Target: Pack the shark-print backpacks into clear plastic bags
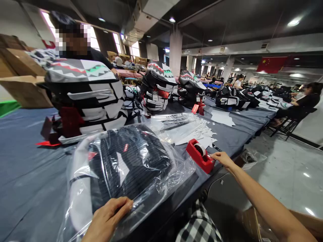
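Note:
A black and white backpack (136,158) lies inside a clear plastic bag (176,171) on the dark cloth-covered table. At the bag's near edge, my left hand (109,216) is closed, its thumb and fingers pinching the plastic. My right hand (222,158) reaches to the front end of a red tape dispenser (200,156), with its fingers pinched at the cutting edge. Whether tape is between those fingers is too small to tell. The dispenser stands right of the bag and holds a pale roll of tape.
Stacked backpacks (93,97) stand at the left, with more stacks (157,85) behind. White paper pieces (202,132) lie beyond the dispenser. A person (101,60) stands across the table (27,168). Cardboard boxes (25,89) are at the back left.

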`<state>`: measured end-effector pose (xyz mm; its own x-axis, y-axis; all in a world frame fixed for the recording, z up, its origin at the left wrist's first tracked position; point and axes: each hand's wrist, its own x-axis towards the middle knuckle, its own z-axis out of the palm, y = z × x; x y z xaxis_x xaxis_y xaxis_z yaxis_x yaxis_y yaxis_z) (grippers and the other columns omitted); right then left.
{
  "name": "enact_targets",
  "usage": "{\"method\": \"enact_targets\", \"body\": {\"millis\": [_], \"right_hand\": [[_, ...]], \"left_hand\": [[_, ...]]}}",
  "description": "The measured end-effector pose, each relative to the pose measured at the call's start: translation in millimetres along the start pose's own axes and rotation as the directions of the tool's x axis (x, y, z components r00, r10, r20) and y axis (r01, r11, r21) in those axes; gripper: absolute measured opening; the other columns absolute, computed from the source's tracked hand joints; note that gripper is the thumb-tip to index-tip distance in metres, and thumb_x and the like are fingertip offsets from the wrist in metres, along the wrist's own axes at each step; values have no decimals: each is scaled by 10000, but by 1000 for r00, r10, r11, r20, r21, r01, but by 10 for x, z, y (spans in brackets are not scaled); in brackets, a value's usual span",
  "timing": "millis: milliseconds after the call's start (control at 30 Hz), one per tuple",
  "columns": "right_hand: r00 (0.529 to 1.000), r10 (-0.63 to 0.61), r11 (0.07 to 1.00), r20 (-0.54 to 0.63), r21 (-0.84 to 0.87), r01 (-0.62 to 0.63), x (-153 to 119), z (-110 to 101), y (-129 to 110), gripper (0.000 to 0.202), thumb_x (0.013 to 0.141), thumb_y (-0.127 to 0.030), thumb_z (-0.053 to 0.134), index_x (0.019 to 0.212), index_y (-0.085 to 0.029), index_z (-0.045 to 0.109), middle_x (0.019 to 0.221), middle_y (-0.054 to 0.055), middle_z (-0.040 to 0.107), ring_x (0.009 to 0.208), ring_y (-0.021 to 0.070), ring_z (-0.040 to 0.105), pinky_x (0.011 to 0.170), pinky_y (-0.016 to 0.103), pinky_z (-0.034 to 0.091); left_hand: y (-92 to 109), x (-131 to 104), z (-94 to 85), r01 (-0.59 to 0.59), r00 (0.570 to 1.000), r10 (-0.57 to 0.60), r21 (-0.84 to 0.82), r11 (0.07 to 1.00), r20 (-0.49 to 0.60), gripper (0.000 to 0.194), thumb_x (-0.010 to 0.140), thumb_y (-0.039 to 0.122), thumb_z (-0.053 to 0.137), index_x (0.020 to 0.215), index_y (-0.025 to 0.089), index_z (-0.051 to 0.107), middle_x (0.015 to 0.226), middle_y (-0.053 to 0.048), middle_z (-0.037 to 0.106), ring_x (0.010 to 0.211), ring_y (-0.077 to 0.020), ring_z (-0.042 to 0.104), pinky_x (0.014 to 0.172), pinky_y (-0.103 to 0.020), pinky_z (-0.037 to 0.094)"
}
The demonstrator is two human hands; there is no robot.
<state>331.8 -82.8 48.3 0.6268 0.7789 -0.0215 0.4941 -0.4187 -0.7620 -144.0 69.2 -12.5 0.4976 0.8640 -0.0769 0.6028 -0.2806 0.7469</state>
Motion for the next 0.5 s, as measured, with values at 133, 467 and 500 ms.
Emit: {"method": "enact_targets", "body": {"millis": [133, 467, 500], "right_hand": [[996, -79, 997, -42, -22, 78, -62, -42, -88, 418, 690, -610, 639, 634, -195, 637, 720, 78, 690, 752, 232, 600, 687, 328, 452], [964, 198, 766, -177, 641, -40, -916, 667, 163, 635, 590, -792, 721, 697, -247, 413, 581, -53, 422, 469, 89, 333, 404, 195, 240], [981, 193, 675, -32, 729, -109, -1011, 843, 79, 655, 580, -775, 758, 699, -244, 394, 587, -67, 391, 465, 69, 284, 397, 179, 193]], "left_hand": [[165, -37, -63, 72, 997, -72, 17, 997, -1, 593, 698, 793, 431, 667, 254, 676, 776, -23, 692, 832, -250, 641, 801, -321, 480], [494, -115, -209, 41, 998, -45, 63, 997, 54, 537, 740, 714, 410, 614, 235, 618, 727, -33, 655, 782, -232, 621, 728, -308, 479], [512, -125, -208, 26, 998, -29, 59, 998, 47, 528, 751, 702, 409, 610, 233, 608, 713, -32, 641, 761, -225, 607, 714, -307, 472]]}}
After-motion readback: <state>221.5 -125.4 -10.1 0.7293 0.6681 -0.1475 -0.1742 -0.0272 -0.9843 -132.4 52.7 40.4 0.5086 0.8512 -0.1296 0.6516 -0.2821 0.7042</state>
